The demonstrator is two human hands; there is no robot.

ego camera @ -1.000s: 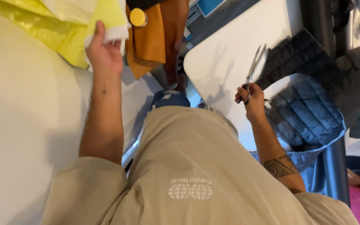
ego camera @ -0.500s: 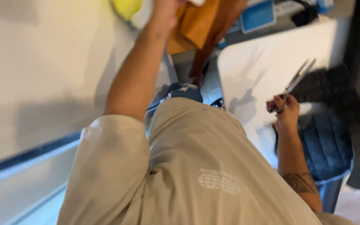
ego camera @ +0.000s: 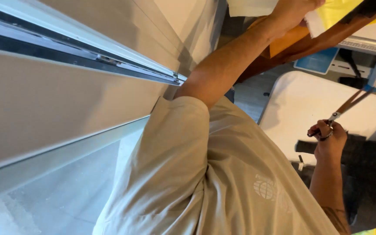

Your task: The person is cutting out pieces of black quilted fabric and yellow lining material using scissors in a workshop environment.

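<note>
Left hand [ego camera: 291, 9] stretched up, gripping yellow cloth [ego camera: 338, 11] (fingers partly cut off by frame); right hand [ego camera: 328, 140] closed around scissors [ego camera: 344, 109] over white table [ego camera: 301, 104].

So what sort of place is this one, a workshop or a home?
Probably a fabric or craft workroom. The right hand holds scissors over a white table, and the left hand reaches into yellow sheet material beside orange pieces.

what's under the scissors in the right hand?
Under the scissors held by the right hand lies the white table; dark fabric sits beside the hand. The table part beneath hand and fabric is hidden.
</note>
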